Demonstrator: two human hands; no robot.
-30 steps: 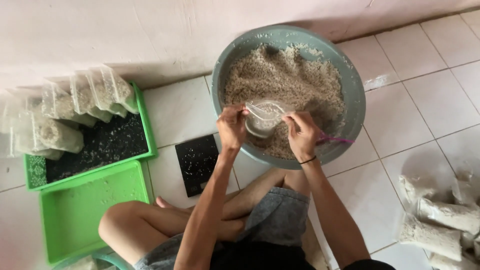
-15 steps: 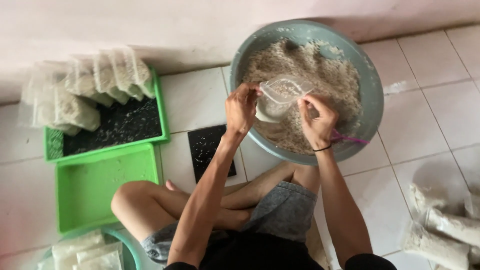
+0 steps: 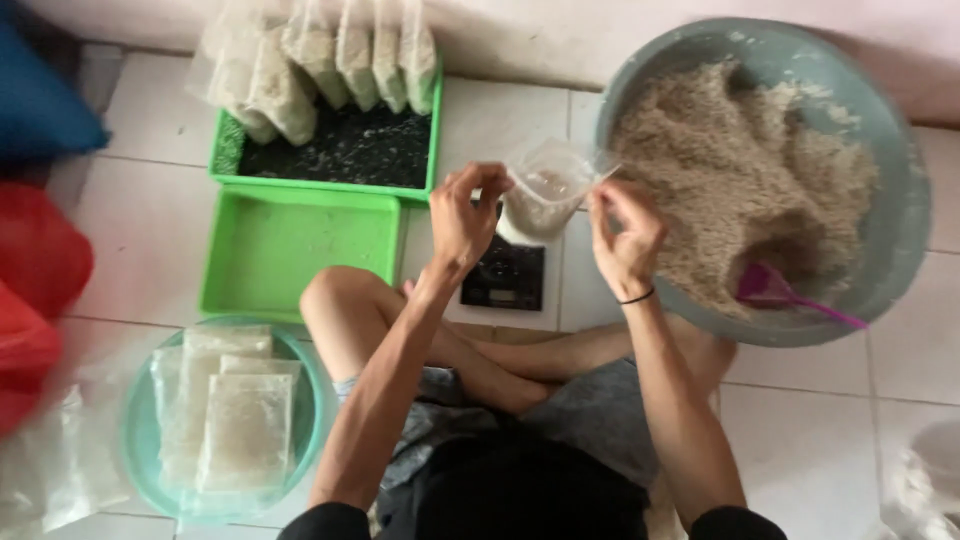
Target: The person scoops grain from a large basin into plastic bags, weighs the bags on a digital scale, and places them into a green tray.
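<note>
From the head view, a person sits cross-legged on the white tiled floor (image 3: 150,250). The left hand (image 3: 465,215) and the right hand (image 3: 625,235) each pinch a top edge of a small clear plastic bag partly filled with pale grain (image 3: 545,195), holding it upright just above a black digital scale (image 3: 505,275). Beside the right hand stands a large grey round basin of pale grain (image 3: 900,220), with a pink plastic scoop (image 3: 775,292) lying in it. An empty green plastic tray (image 3: 300,250) lies left of the scale, and a round pale-green bowl of filled bags (image 3: 140,420) sits near the left knee.
</note>
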